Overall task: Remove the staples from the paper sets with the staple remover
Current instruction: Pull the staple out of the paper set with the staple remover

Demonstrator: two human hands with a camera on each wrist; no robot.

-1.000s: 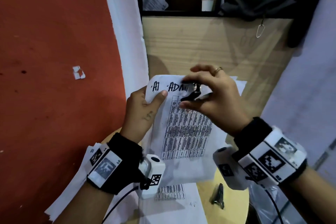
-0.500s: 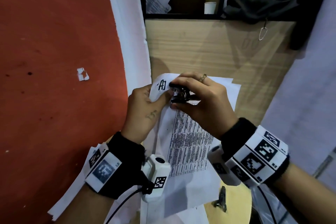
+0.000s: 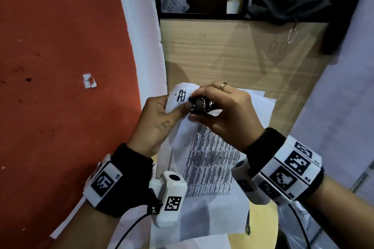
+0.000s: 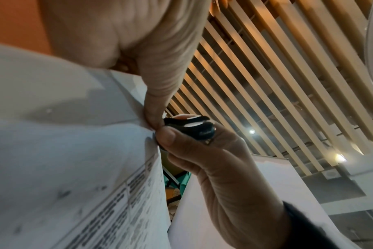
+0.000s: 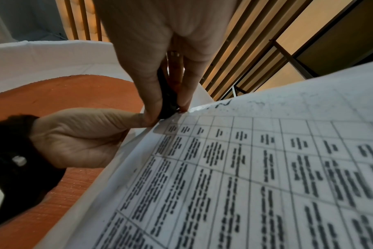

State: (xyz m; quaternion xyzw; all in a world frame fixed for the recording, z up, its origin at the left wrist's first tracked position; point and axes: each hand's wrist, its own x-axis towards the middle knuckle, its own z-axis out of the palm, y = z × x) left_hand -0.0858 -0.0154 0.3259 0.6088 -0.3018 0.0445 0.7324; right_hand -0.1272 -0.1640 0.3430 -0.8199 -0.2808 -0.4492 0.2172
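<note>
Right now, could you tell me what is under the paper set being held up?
Under the paper set lie more white sheets and a round yellow tabletop. A dark object peeks out at its edge; the rest is covered.

We note white paper [image 3: 204,168] printed with a black table grid, a black remover [image 3: 199,105], an orange-red wall [image 3: 60,46].

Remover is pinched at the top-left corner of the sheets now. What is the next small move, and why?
Probably draw the staple remover gently up and away from the corner while the left hand keeps the paper set pinned. The right hand squeezes it flat against the corner, beside the left thumb. The staple itself is hidden, so I cannot tell whether it is hooked.
</note>
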